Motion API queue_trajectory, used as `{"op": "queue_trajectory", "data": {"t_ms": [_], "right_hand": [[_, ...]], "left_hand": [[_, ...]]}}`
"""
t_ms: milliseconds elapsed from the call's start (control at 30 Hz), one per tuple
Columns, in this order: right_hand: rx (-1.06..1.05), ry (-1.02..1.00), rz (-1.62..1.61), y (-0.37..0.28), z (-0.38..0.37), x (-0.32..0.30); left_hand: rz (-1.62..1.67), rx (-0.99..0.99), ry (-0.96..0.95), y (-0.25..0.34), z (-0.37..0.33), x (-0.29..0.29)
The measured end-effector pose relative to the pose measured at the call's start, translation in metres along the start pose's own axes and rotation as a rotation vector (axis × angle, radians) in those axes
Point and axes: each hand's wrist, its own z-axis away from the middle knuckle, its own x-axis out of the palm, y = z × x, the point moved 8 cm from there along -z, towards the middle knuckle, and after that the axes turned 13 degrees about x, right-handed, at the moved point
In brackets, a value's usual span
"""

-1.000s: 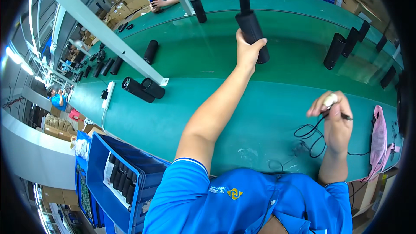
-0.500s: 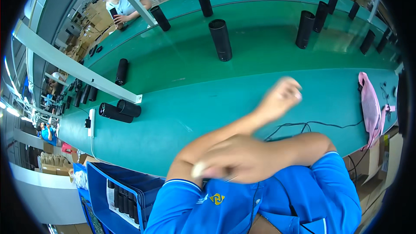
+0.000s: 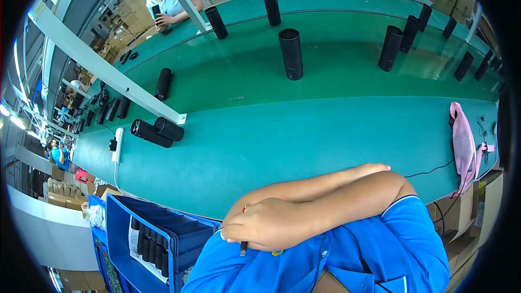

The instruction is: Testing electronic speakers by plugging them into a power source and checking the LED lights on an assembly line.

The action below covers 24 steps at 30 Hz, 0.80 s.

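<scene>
My forearms are crossed in front of my blue shirt, over the near edge of the green table [image 3: 304, 146]. My right hand [image 3: 266, 225], with a ring on one finger, rests closed by my left elbow. A small black plug with a metal tip [image 3: 243, 248] pokes out beneath its fingers; the rest of it is hidden in the hand. On the other side, my left hand [image 3: 374, 169] lies behind my right forearm, its fingers mostly hidden. Two black cylinders [image 3: 151, 133] lie together on the table at the left, out of reach of both hands.
An upright black cylinder [image 3: 291, 57] stands on the darker green strip, with several others along it. A pink cloth bag [image 3: 463, 141] and a black cable [image 3: 431, 171] lie at the right. A blue crate [image 3: 141, 214] holds cylinders at the lower left. Opposite sits a person [image 3: 173, 0] with a phone.
Both hands have come down and the forearms have folded together. My left hand has dropped from over the table to behind my right forearm. The view has shifted slightly.
</scene>
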Motion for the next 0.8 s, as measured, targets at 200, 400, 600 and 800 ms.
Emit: {"op": "queue_trajectory", "data": {"t_ms": [200, 400, 600, 800], "right_hand": [[0.011, -0.046, 0.194, 0.002, 0.005, -0.002], [-0.051, 0.055, 0.271, -0.001, 0.011, -0.008], [-0.075, 0.107, 0.303, -0.002, 0.011, -0.011], [-0.098, 0.127, 0.393, -0.003, 0.008, -0.012]], "left_hand": [[0.085, 0.042, 0.055, -0.001, -0.004, -0.002], [-0.032, 0.134, -0.087, 0.029, -0.002, 0.008], [-0.175, 0.093, -0.064, 0.017, -0.004, -0.004], [-0.223, 0.049, -0.021, 0.057, 0.018, 0.001]]}}
